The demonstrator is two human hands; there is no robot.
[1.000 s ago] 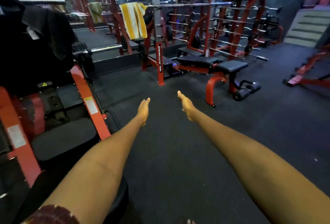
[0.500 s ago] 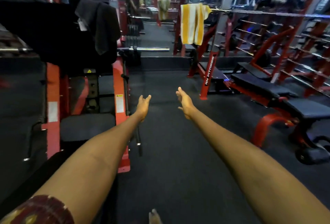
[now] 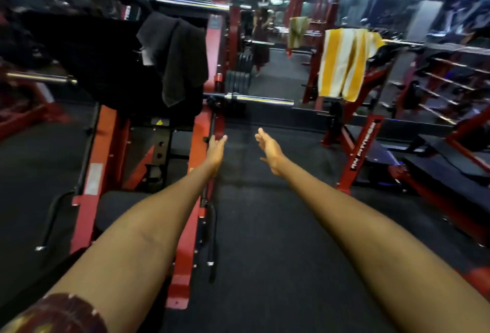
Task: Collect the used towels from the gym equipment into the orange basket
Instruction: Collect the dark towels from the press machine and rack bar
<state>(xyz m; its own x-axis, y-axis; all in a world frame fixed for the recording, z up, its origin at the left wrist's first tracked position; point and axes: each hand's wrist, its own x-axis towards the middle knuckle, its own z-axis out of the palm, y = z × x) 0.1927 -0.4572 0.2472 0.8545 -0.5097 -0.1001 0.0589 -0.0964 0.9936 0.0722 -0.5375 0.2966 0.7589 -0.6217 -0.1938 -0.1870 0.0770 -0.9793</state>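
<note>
Reaching forward with left hand [image 3: 216, 151] and right hand [image 3: 269, 151], both flat-fingered, grasping nothing. Black towel [image 3: 180, 59] draped over red machine [image 3: 204, 126] (upper left); yellow-striped towel [image 3: 344, 63] hanging on barbell rack [image 3: 363, 144] beyond.

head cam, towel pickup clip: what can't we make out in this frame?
- Orange basket: nowhere in the head view.
- Olive-green cloth hanging far back: too small and blurred to tell what it hangs on.
- Black towel draped over the dark machine pad: its edges merge with the pad in dim light.
- Yellow-and-white striped towel: its bar is motion-blurred.
- Left hand and right hand: open, empty.
</note>
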